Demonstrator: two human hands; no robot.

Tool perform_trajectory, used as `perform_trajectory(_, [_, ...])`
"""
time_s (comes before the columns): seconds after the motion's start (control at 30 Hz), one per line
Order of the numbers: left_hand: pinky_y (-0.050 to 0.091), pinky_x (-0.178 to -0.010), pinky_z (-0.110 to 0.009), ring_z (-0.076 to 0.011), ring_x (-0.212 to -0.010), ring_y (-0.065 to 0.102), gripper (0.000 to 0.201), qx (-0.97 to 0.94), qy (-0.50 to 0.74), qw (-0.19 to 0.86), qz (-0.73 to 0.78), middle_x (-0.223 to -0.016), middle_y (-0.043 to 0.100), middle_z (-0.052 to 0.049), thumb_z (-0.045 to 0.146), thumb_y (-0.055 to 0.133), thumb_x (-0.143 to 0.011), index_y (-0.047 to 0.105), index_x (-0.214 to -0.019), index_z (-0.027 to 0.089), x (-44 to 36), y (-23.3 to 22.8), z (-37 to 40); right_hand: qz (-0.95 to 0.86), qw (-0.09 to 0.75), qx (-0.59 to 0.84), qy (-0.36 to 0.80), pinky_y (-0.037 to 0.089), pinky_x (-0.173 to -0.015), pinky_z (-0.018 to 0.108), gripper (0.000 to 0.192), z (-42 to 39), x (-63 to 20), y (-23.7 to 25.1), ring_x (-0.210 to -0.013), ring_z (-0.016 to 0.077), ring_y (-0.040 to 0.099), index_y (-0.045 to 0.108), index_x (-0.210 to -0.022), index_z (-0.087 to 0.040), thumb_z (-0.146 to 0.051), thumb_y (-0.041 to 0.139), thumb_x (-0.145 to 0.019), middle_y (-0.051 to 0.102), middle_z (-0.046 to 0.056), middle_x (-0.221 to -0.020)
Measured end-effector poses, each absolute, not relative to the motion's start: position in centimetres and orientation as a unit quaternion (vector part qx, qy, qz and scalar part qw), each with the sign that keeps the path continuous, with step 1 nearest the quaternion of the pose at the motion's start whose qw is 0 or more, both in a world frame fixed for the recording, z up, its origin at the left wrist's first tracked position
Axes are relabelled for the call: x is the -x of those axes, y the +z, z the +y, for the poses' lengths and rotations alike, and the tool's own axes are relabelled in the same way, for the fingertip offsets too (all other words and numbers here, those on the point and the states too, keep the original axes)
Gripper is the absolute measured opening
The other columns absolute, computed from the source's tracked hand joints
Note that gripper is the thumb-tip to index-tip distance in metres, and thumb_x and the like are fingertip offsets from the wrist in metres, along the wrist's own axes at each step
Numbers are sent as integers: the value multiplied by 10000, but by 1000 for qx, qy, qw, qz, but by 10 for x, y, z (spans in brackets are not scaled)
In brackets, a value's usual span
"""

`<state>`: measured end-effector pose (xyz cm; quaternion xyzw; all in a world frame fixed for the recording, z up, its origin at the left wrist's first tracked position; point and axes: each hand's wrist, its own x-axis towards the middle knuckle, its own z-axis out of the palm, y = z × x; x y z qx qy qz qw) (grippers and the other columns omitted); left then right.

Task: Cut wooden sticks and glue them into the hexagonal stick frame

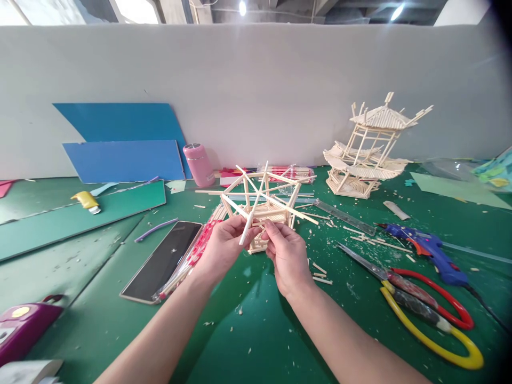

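A small pavilion-like frame of pale wooden sticks (291, 198) stands on the green table in front of me, with long sticks spreading out from its top. My left hand (226, 244) is closed at its near left side, thumb and fingers round the lower end of a slanting stick. Close by on the right, my right hand (287, 255) is pinched shut at the frame's near side. A short pale wooden stick seems to lie between the fingertips of both hands, mostly hidden by them. The lower part of the frame is partly covered by my fingers.
A finished-looking stick pavilion (366, 154) stands at the back right. Scissors (424, 304) and a blue glue gun (430, 250) lie right. Left are a phone (164, 261) and bagged sticks (196, 250). A pink bottle (199, 165) stands behind. Stick scraps litter the table (240, 341).
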<state>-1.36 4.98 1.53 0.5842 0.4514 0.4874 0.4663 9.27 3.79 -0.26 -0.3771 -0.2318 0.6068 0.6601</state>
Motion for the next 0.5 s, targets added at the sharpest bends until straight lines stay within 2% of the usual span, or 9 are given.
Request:
perform_trajectory(0.37, [369, -464, -198, -89, -477, 450, 172, -583, 480, 466, 460, -488, 503, 42, 293, 688, -675, 642, -608, 142, 11, 19, 47, -236, 653, 378, 613, 279, -425, 209, 207, 37, -92, -2, -389, 47, 345, 576, -522, -183, -315, 677, -644, 465, -90, -440])
perform_trajectory(0.43, [388, -490, -203, -98, -508, 474, 140, -584, 476, 467, 462, -538, 535, 34, 283, 686, -681, 651, -679, 148, 13, 17, 46, -240, 652, 381, 610, 258, -414, 208, 220, 37, -93, -2, -380, 43, 319, 564, -521, -183, -326, 674, -646, 451, -93, -436])
perform_trajectory(0.5, [404, -524, -214, -111, -566, 506, 189, -581, 470, 470, 471, -678, 593, 9, 278, 678, -693, 650, -840, 162, 17, 14, 44, -247, 652, 389, 602, 229, -406, 208, 232, 38, -93, -3, -378, 41, 288, 554, -526, -181, -339, 672, -649, 443, -94, -436])
